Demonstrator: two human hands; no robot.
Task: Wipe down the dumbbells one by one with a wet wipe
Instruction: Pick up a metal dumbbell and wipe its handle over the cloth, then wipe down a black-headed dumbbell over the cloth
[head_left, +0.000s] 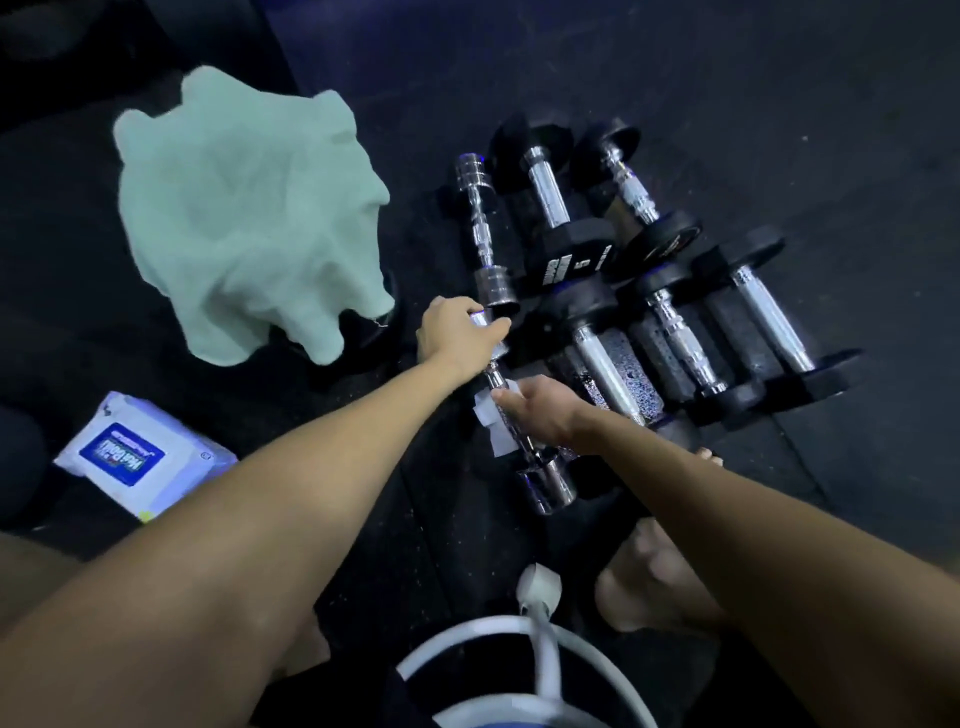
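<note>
A small chrome dumbbell (545, 480) lies on the dark floor mat in front of me. My left hand (457, 335) grips its far head. My right hand (545, 410) holds a white wet wipe (493, 426) wrapped against the dumbbell's handle. A second chrome dumbbell (483, 234) lies just beyond. To the right lie several black-headed dumbbells with chrome handles (602, 364), side by side in two rows.
A pale green towel (249, 213) lies bunched at the left, partly over a dark object. A pack of wet wipes (140, 457) sits at the lower left. White cable (540, 623) hangs below my view. A bare foot (649, 577) rests under my right arm.
</note>
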